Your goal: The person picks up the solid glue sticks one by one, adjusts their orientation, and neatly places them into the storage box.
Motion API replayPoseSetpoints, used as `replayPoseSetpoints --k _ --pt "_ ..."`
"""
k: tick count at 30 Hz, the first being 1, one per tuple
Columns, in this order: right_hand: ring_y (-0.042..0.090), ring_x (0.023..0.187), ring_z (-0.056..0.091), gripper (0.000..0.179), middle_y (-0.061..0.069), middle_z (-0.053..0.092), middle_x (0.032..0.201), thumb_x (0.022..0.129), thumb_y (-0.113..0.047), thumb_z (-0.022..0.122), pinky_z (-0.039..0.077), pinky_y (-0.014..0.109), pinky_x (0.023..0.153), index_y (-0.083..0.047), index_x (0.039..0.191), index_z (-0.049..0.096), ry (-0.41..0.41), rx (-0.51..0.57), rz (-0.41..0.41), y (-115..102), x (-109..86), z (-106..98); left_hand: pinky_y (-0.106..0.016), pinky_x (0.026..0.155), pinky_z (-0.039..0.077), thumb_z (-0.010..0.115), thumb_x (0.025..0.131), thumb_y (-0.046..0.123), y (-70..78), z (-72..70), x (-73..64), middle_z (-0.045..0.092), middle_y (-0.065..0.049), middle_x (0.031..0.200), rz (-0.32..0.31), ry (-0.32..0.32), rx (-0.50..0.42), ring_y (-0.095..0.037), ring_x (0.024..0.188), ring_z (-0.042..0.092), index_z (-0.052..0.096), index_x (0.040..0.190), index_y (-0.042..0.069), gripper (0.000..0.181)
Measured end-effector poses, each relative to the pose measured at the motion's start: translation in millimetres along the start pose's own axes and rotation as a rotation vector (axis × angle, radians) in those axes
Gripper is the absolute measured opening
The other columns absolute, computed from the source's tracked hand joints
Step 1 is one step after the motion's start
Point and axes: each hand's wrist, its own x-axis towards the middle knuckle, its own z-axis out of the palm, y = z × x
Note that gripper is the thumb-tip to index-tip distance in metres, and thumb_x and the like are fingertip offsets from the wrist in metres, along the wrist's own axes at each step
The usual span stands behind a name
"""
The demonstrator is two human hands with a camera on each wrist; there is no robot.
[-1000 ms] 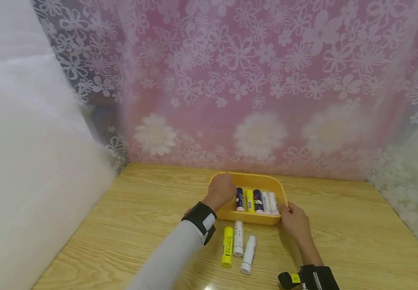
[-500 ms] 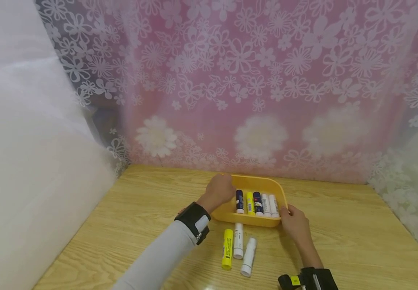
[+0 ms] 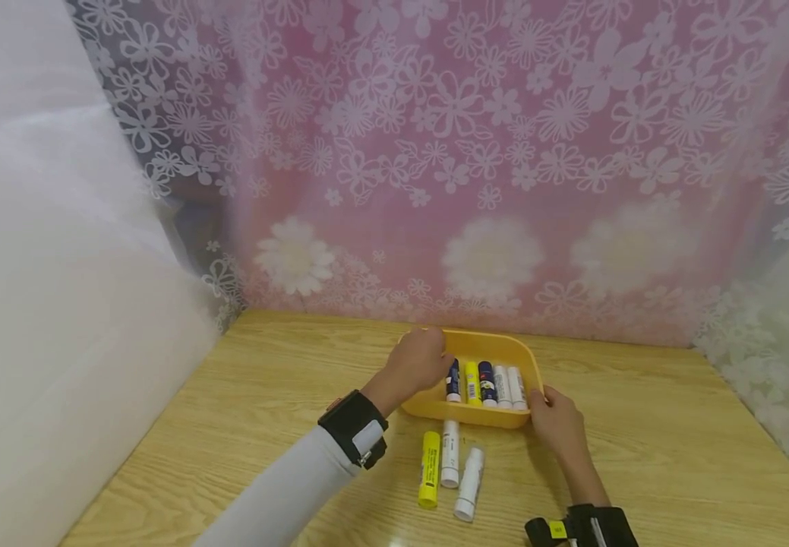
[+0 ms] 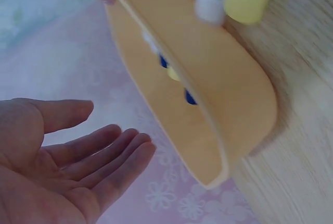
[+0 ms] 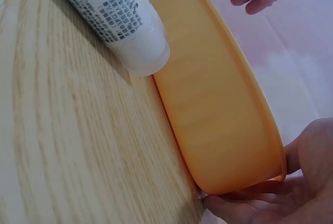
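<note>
A yellow plastic tray holds a row of glue sticks: two dark blue ones, a yellow one and two white ones at the right. My left hand is over the tray's left part, overlapping the leftmost dark blue glue stick. In the left wrist view that hand has its fingers loosely spread with nothing in them, apart from the rim. My right hand grips the tray's right end, thumb at the rim and fingers underneath, as the right wrist view shows of this hand.
In front of the tray, a yellow glue stick, a white glue stick and another white glue stick lie on the wooden table. Behind the table hangs a pink flowered curtain; a white sheet stands at the left.
My left wrist and forearm have swung left, while the left hand stays over the tray's left part. My right hand keeps its grip on the tray, and the glue sticks lie as before.
</note>
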Motion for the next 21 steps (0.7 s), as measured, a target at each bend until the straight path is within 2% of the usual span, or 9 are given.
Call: replayPoseSetpoints --k 6,12,14,21 --pt "0.051 0.13 0.05 0.052 0.033 0.049 0.144 0.107 -0.027 0.036 0.045 0.062 0.102 0.006 0.146 0.048 0.006 0.001 -0.005 -0.3 -0.4 -0.3 -0.02 0.048 0.035 0.064 0.1 0.024 9.2 -10.5 -16.4 0.055 0.002 0.065 0.088 -0.053 -0.007 -0.011 0.053 0.048 0.071 0.087 0.008 0.021" --pt "0.049 0.125 0.054 0.051 0.032 0.053 0.142 0.106 -0.028 0.037 0.047 0.06 0.098 0.004 0.142 0.052 0.028 -0.005 -0.011 1.0 -0.1 0.2 -0.019 0.063 0.048 0.069 0.096 0.025 22.2 -15.2 -37.0 0.072 0.001 0.089 0.188 -0.13 -0.031 -0.008 0.069 0.059 0.077 0.098 0.008 0.018" --pt "0.048 0.125 0.054 0.051 0.032 0.053 0.142 0.106 -0.028 0.037 0.048 0.06 0.098 0.004 0.143 0.053 0.029 -0.003 -0.011 1.0 -0.1 0.2 -0.02 0.063 0.048 0.07 0.096 0.025 24.8 -15.9 -44.7 0.073 0.0 0.092 0.186 -0.154 -0.037 -0.008 0.07 0.059 0.076 0.101 0.008 0.018" --pt "0.047 0.123 0.055 0.051 0.032 0.053 0.142 0.106 -0.028 0.037 0.048 0.059 0.098 0.004 0.143 0.053 0.037 -0.003 -0.004 0.3 -0.9 -0.1 -0.02 0.058 0.046 0.072 0.095 0.026 25.6 -14.1 -67.9 0.072 -0.003 0.098 0.133 -0.174 0.031 -0.008 0.066 0.056 0.071 0.111 0.008 0.024"
